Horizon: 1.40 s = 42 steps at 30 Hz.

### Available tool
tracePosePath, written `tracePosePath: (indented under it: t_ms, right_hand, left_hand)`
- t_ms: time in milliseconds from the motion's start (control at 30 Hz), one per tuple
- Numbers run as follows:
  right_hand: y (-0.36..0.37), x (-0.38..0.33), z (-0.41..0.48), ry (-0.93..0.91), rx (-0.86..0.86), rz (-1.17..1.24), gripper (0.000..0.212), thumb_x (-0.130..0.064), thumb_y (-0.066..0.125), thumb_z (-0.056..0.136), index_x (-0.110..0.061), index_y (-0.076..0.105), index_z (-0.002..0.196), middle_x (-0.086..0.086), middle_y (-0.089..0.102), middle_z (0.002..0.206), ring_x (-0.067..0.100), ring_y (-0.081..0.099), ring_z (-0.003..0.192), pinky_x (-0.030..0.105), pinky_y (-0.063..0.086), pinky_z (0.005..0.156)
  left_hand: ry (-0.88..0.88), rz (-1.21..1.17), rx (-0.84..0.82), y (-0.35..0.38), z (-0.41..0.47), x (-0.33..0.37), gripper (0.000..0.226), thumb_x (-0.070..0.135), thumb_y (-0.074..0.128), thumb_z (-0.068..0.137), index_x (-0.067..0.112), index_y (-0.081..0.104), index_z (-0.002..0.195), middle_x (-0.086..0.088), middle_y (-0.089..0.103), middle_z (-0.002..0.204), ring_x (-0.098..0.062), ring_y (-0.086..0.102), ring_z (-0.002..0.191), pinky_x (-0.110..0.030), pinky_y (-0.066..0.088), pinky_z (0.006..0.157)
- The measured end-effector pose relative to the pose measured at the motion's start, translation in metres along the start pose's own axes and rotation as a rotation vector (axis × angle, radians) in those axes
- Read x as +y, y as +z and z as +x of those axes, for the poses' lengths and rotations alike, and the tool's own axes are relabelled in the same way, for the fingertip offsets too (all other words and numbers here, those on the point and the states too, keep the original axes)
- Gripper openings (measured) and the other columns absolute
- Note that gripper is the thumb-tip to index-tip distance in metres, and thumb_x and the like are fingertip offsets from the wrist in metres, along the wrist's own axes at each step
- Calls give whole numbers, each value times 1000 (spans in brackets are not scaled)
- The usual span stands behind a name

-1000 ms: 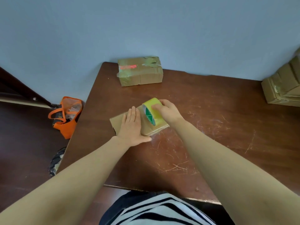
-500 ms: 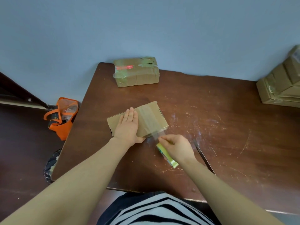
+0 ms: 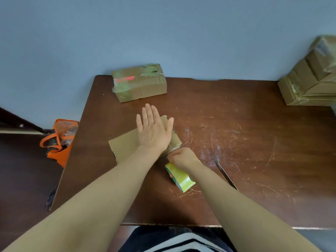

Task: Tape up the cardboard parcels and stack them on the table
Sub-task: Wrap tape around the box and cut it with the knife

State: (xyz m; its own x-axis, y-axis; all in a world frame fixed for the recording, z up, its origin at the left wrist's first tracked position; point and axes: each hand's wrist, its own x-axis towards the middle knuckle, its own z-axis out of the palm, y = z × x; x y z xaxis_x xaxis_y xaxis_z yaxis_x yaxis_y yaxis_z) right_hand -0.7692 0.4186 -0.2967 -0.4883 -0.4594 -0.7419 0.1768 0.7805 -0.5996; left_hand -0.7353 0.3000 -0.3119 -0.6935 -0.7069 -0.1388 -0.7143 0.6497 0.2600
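A flat cardboard parcel (image 3: 125, 145) lies in the middle of the brown table (image 3: 236, 160). My left hand (image 3: 153, 130) lies flat on the parcel's right half, fingers spread, over a strip of clear tape. At the parcel's near right corner my right hand (image 3: 182, 157) is closed, pinching the tape where it leaves the parcel. The yellow-green tape roll (image 3: 180, 176) hangs just below that hand, near the table top. A taped parcel (image 3: 140, 82) sits at the table's far edge by the wall.
A stack of taped parcels (image 3: 312, 77) stands at the far right of the table. A thin dark blade-like tool (image 3: 224, 172) lies on the table right of my right arm. An orange bag (image 3: 60, 140) sits on the floor to the left.
My right hand pulled the roll from the parcel's top down over its near edge, laying tape. My left hand slid from the parcel's left part onto the taped right half.
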Motion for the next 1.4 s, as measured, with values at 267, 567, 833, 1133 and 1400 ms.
tracePosePath:
  t_ms: [267, 567, 833, 1133, 1400]
  right_hand:
    - [-1, 3, -1, -33, -69, 85, 22, -3, 47, 89, -3, 69, 91, 10, 67, 70, 25, 63, 45, 38, 58, 64]
    - [-1, 0, -1, -38, -89, 94, 26, -7, 48, 91, -15, 69, 77, 6, 66, 78, 25, 64, 47, 31, 57, 59]
    - [-11, 4, -14, -101, 15, 85, 20, -14, 61, 87, -19, 71, 71, -10, 64, 75, 5, 58, 53, 14, 47, 46]
    - [-38, -43, -71, -262, -58, 319, 11, -3, 60, 85, -5, 71, 85, 3, 64, 63, 11, 58, 40, 16, 44, 40]
    - [-45, -52, -81, -275, -92, 312, 16, -2, 60, 85, -6, 69, 99, 13, 67, 86, 18, 64, 61, 25, 54, 54]
  left_hand:
    - [37, 15, -29, 31, -3, -17, 96, 74, -1, 84, 5, -12, 149, -12, -27, 153, -22, -23, 144, -36, -21, 112]
    - [267, 281, 25, 31, -33, -34, 68, 51, 10, 98, 9, 7, 152, -10, 3, 159, -21, 3, 148, -35, -4, 118]
    - [499, 99, -89, 3, -67, -59, 77, 32, 52, 75, -1, 37, 143, -17, 36, 148, -36, 36, 134, -45, 22, 116]
    - [383, 80, 44, -23, -72, -37, 78, 27, 68, 72, 9, 40, 142, -11, 54, 126, -31, 59, 103, -38, 47, 84]
    - [363, 124, 35, -26, -76, -28, 69, 42, 60, 82, 19, 33, 141, -2, 50, 127, -23, 59, 102, -27, 38, 72]
